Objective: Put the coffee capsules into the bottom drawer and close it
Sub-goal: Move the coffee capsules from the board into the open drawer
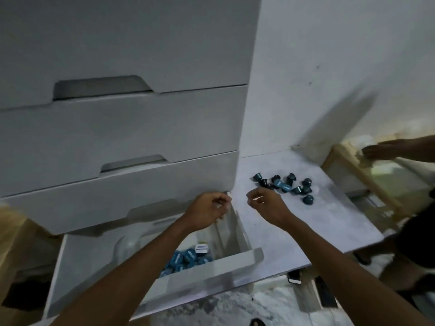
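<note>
The bottom drawer (204, 271) of a white drawer unit is pulled open, and several blue coffee capsules (186, 258) lie in its right part. More dark blue capsules (286, 184) are scattered on a low white tabletop (306, 229) to the right of the unit. My left hand (209, 209) hovers over the drawer's back right corner with its fingers curled; blur hides whether anything is in it. My right hand (267, 204) hangs over the tabletop just left of the loose capsules, fingers loosely bent and apart, with nothing seen in them.
Three closed drawers (122, 128) rise above the open one. Another person's hand (390, 150) rests on a wooden frame (353, 170) at the far right, and their legs stand by the tabletop's right edge. A phone (294, 277) lies on the floor below the tabletop.
</note>
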